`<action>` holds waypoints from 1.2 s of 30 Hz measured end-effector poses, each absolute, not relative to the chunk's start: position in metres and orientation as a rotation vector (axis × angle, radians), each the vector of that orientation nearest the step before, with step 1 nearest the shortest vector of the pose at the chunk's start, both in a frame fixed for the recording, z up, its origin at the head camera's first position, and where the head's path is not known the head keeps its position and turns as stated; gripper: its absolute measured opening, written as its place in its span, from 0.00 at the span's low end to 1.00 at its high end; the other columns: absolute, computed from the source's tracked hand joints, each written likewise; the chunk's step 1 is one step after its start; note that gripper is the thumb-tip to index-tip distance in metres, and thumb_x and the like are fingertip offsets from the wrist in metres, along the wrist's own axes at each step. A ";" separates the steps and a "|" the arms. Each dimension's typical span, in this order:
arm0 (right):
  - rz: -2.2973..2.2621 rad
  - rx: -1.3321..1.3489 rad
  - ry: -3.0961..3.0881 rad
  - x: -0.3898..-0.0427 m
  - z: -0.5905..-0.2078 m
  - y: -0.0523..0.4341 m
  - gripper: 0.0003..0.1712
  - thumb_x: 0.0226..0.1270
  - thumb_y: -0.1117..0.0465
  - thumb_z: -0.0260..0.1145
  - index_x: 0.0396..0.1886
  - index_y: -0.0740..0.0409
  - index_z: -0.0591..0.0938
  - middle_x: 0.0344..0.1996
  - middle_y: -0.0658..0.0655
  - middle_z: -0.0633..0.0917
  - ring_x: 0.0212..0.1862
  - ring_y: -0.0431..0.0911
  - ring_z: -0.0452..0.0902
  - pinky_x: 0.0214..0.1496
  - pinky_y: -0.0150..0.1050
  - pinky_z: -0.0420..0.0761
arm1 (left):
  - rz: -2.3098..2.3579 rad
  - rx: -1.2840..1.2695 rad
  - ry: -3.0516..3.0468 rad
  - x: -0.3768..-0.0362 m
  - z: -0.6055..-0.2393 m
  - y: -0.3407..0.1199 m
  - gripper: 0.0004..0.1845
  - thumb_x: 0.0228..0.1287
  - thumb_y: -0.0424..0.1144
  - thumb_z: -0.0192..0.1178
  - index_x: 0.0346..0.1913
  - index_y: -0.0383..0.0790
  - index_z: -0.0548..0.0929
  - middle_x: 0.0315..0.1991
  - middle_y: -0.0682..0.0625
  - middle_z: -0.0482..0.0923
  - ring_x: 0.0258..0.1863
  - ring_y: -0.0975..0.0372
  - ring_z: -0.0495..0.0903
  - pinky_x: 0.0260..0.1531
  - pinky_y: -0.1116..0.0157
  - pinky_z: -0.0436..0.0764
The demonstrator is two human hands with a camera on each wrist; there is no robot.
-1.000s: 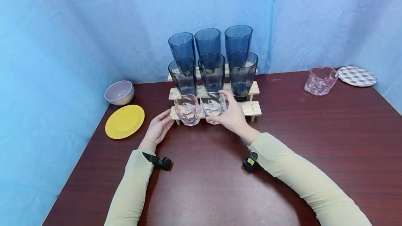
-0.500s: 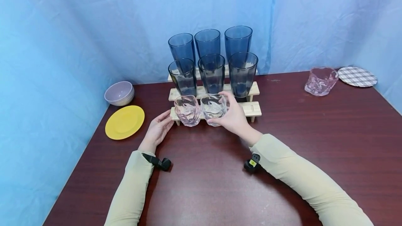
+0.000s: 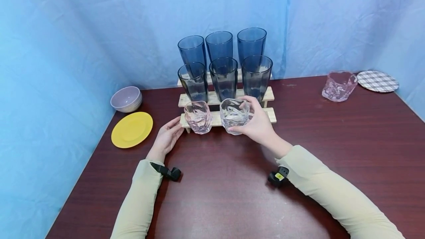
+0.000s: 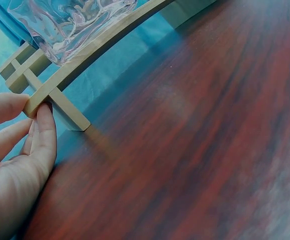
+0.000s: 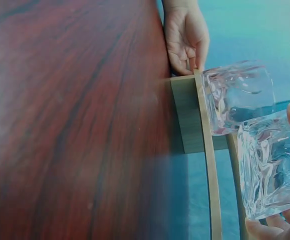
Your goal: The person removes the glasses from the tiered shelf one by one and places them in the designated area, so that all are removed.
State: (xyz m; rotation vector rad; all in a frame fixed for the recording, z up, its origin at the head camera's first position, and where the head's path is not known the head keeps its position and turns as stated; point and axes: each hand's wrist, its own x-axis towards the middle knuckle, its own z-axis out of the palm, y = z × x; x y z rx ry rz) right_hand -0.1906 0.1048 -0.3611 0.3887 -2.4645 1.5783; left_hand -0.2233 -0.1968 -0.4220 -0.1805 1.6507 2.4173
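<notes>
My left hand (image 3: 165,138) pinches the left end of the lowest step of a wooden tiered rack (image 3: 216,118). In the left wrist view the thumb lies above the board and a finger beneath it. A pink-tinted glass tumbler (image 3: 198,118) stands upright at that end of the step. My right hand (image 3: 260,126) grips a clear, wavy glass tumbler (image 3: 233,115) from its right side, thumb in front and fingers behind. In the right wrist view this clear tumbler (image 5: 270,165) overlaps the rack's boards (image 5: 209,160); a gap separates it from the pink one in the head view.
Several tall blue-grey glasses (image 3: 224,80) fill the two upper steps, close behind the right hand. On the left are a lilac bowl (image 3: 126,99) and a yellow plate (image 3: 131,130). Another pink tumbler (image 3: 339,87) and a checked coaster (image 3: 377,81) lie far right.
My right hand has shifted right along the lowest step with the clear tumbler, away from the pink one beside it. The left hand has stayed at the rack's end.
</notes>
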 end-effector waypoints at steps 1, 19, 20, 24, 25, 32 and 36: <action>1.586 0.387 -2.465 -0.190 -0.361 0.107 0.54 0.32 0.63 0.84 0.63 0.54 0.65 0.48 0.60 0.76 0.56 0.59 0.73 0.58 0.54 0.73 | 2.416 -0.181 1.652 -0.223 -0.422 -0.197 0.28 0.72 0.25 0.41 0.73 0.31 0.52 0.72 0.39 0.52 0.43 0.72 0.77 0.45 0.77 0.76; 1.552 0.395 -2.455 -0.172 -0.359 0.146 0.53 0.31 0.71 0.82 0.62 0.59 0.65 0.47 0.60 0.77 0.53 0.55 0.76 0.54 0.51 0.77 | 2.426 -0.193 1.649 -0.224 -0.422 -0.198 0.28 0.71 0.24 0.42 0.72 0.30 0.52 0.70 0.39 0.54 0.43 0.72 0.77 0.46 0.77 0.76; 1.543 0.398 -2.453 -0.171 -0.358 0.149 0.53 0.30 0.71 0.82 0.62 0.59 0.65 0.46 0.59 0.77 0.52 0.54 0.76 0.53 0.47 0.78 | 2.433 -0.199 1.641 -0.224 -0.422 -0.198 0.28 0.71 0.24 0.42 0.72 0.30 0.53 0.70 0.39 0.55 0.43 0.72 0.77 0.46 0.77 0.76; 1.502 0.400 -2.453 -0.168 -0.355 0.160 0.53 0.30 0.71 0.82 0.61 0.58 0.65 0.46 0.58 0.78 0.48 0.48 0.77 0.44 0.27 0.79 | 2.435 -0.208 1.641 -0.223 -0.421 -0.197 0.28 0.71 0.24 0.42 0.72 0.30 0.54 0.69 0.39 0.56 0.42 0.72 0.78 0.45 0.76 0.76; 1.497 0.398 -2.454 -0.168 -0.354 0.163 0.53 0.30 0.70 0.83 0.61 0.58 0.65 0.46 0.58 0.78 0.47 0.45 0.77 0.42 0.24 0.78 | 2.431 -0.207 1.642 -0.224 -0.421 -0.197 0.28 0.71 0.25 0.42 0.72 0.31 0.54 0.69 0.39 0.56 0.42 0.72 0.78 0.45 0.77 0.76; 1.440 0.344 -2.452 -0.168 -0.352 0.186 0.54 0.31 0.69 0.83 0.62 0.57 0.65 0.46 0.59 0.77 0.43 0.34 0.77 0.39 0.21 0.77 | 2.421 -0.213 1.633 -0.224 -0.421 -0.197 0.28 0.72 0.25 0.41 0.73 0.32 0.53 0.71 0.39 0.54 0.43 0.73 0.77 0.44 0.77 0.76; 1.417 0.263 -2.447 -0.169 -0.352 0.201 0.53 0.33 0.70 0.82 0.63 0.57 0.64 0.45 0.57 0.77 0.42 0.31 0.75 0.39 0.19 0.76 | 2.428 -0.221 1.628 -0.224 -0.421 -0.197 0.28 0.72 0.25 0.42 0.73 0.32 0.53 0.72 0.39 0.53 0.43 0.72 0.77 0.44 0.77 0.76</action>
